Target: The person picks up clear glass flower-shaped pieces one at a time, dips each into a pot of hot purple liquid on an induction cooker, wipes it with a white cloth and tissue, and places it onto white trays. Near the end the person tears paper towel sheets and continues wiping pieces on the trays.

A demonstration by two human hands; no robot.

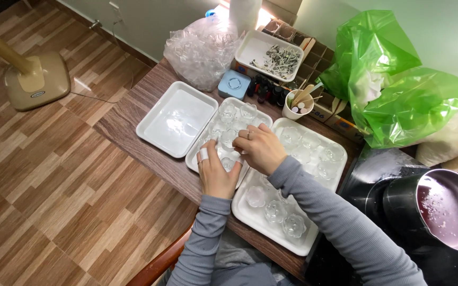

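Note:
My left hand (214,168) rests on the near end of the middle white tray (261,113), its fingers on one of the small clear flower-shaped cups (228,162); one finger has a white bandage. My right hand (261,148), a ring on one finger, reaches over the same tray and touches the cups near its middle. Several clear cups (238,112) fill that tray. A larger white tray (299,248) to the right holds several more clear cups (275,211). An empty white tray (149,130) lies to the left.
A bag of clear cups (200,47), a small blue box (233,84), a white cup of sticks (298,103) and a tray of dried plants (250,50) stand behind. A green plastic bag (393,79) sits at right, a dark pot (446,209) below it. A fan base (37,79) stands on the floor.

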